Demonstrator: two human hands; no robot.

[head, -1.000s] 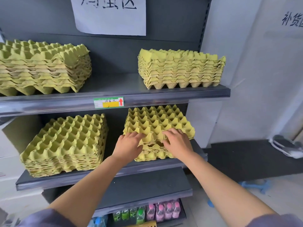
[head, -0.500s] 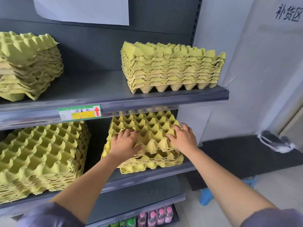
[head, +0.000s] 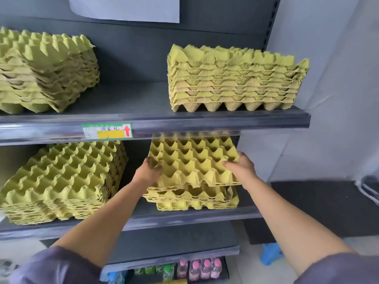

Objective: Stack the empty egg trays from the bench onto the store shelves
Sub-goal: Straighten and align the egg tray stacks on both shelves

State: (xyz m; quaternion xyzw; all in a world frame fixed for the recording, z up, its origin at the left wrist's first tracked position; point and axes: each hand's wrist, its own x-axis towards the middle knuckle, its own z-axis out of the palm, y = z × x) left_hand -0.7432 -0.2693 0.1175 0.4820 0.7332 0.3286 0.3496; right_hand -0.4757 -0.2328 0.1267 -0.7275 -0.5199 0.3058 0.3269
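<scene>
Left grip [head: 147, 173] and right grip [head: 242, 171] clasp opposite edges of the top egg tray [head: 192, 160], apparently curling under it. Yellow-green moulded pulp, peaked cells.

A pale paper sheet [head: 125, 8] hangs on the dark back panel [head: 133, 54], its top cut off. Lower down is a green price label [head: 107, 131] with a yellow field, handwriting and a red up arrow. At the very bottom, pink-capped bottles [head: 200, 269] stand beside green-capped bottles [head: 168, 271]. To the right, a blue stool [head: 270, 253] stands near a dark mat [head: 320, 210], below a white wall [head: 338, 78]
</scene>
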